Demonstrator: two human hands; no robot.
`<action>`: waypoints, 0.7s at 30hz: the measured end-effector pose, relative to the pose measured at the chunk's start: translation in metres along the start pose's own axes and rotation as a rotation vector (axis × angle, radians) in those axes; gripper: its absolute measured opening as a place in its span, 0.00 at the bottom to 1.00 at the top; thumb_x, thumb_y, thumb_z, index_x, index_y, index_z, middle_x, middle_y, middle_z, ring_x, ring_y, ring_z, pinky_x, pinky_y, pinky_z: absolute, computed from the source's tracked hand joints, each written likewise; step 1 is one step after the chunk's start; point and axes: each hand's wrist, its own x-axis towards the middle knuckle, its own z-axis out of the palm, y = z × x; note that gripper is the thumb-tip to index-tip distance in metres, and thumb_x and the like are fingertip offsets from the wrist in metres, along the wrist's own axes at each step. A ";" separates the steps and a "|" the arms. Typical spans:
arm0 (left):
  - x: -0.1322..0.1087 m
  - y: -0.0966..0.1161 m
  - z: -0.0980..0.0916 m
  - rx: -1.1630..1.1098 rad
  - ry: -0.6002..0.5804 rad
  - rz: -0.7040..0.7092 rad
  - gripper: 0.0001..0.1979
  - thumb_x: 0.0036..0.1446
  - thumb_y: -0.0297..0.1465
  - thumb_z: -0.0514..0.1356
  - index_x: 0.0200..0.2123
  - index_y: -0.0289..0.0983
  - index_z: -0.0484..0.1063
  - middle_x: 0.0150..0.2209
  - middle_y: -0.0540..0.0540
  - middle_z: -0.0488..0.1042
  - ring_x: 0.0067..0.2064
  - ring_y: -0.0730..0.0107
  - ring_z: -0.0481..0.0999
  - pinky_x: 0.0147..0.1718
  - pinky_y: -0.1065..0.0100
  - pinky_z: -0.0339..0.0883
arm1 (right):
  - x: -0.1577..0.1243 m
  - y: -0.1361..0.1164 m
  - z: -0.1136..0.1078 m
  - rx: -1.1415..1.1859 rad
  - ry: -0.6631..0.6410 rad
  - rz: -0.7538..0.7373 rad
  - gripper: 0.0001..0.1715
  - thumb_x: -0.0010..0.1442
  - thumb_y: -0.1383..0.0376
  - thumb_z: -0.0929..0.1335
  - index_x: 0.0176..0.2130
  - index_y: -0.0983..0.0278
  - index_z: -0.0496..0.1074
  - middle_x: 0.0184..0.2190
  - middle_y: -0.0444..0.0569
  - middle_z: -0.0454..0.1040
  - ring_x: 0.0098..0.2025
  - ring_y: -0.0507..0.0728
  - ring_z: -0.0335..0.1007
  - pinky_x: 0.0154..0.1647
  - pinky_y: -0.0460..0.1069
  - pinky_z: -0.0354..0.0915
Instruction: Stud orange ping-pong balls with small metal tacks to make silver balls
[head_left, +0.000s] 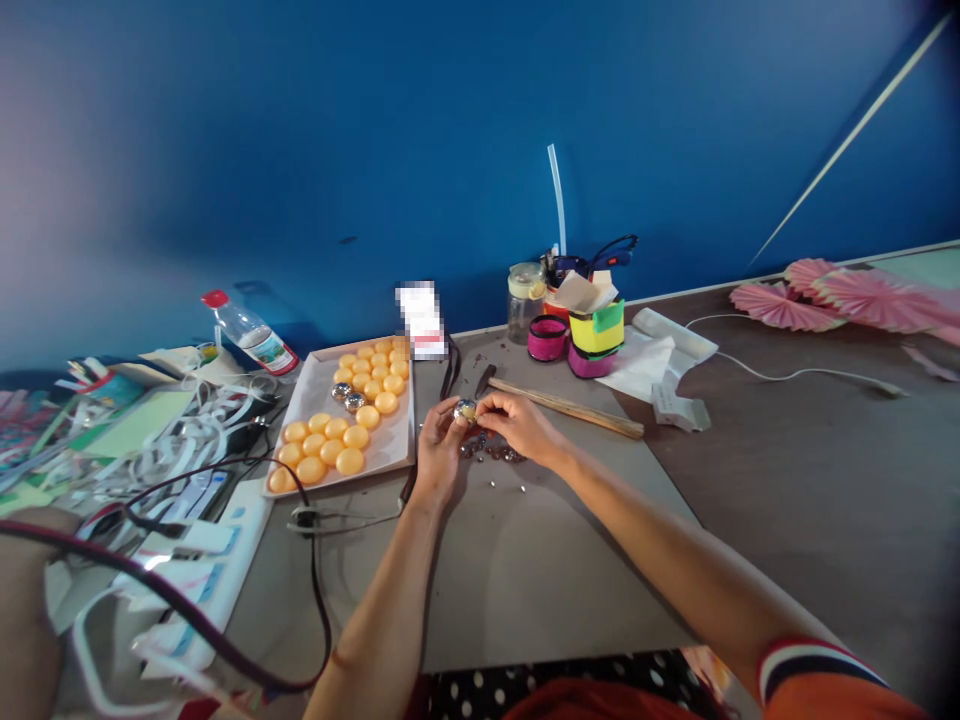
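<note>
My left hand (437, 450) is closed around a small shiny silver-covered ball (465, 409), held just above the grey mat (517, 560). My right hand (517, 422) pinches at the ball's right side, fingertips pressed together on it. Small silver bits (491, 452) lie scattered on the mat right under both hands. To the left, a beige tray (311, 395) carries several orange balls (330, 445) and two silver-covered ones (349, 396).
A wooden stick (570, 408) lies behind my hands. Rolls of coloured tape (592, 340), a glass jar (523, 300) and a tool cup stand at the back. A water bottle (251, 335), paper strips, cables and a power strip (217, 570) crowd the left. Pink paper fans (847, 295) lie far right.
</note>
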 end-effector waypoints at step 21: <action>0.003 -0.009 -0.006 0.258 0.024 0.088 0.20 0.52 0.40 0.62 0.46 0.37 0.68 0.43 0.43 0.73 0.43 0.65 0.73 0.44 0.63 0.67 | -0.002 -0.005 0.002 0.073 0.051 0.148 0.09 0.46 0.61 0.67 0.26 0.64 0.64 0.19 0.38 0.64 0.22 0.49 0.59 0.27 0.46 0.55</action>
